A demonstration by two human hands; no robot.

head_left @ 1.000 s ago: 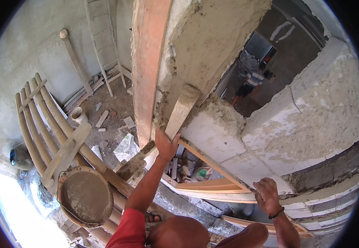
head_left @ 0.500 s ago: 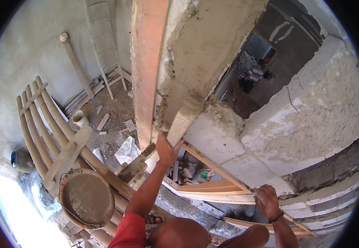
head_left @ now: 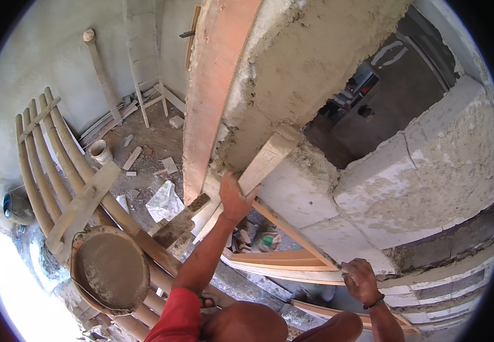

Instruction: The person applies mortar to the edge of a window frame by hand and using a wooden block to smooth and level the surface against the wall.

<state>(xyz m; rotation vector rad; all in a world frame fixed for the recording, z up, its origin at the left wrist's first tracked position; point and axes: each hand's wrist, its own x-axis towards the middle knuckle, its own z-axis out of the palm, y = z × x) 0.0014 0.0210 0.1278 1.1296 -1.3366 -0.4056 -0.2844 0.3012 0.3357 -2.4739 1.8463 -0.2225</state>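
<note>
Plastered wall edge (head_left: 346, 65) | left hand (head_left: 236, 199) grips board (head_left: 271, 157) close by | bucket (head_left: 82, 295) apart

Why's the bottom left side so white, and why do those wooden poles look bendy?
In the head view, glare washes out the lower left; in the head view, the wooden poles look curved, probably because the fisheye lens bends straight edges; in the head view, the wall opening is dim, while the left hand and wooden bar show clearly.
</note>
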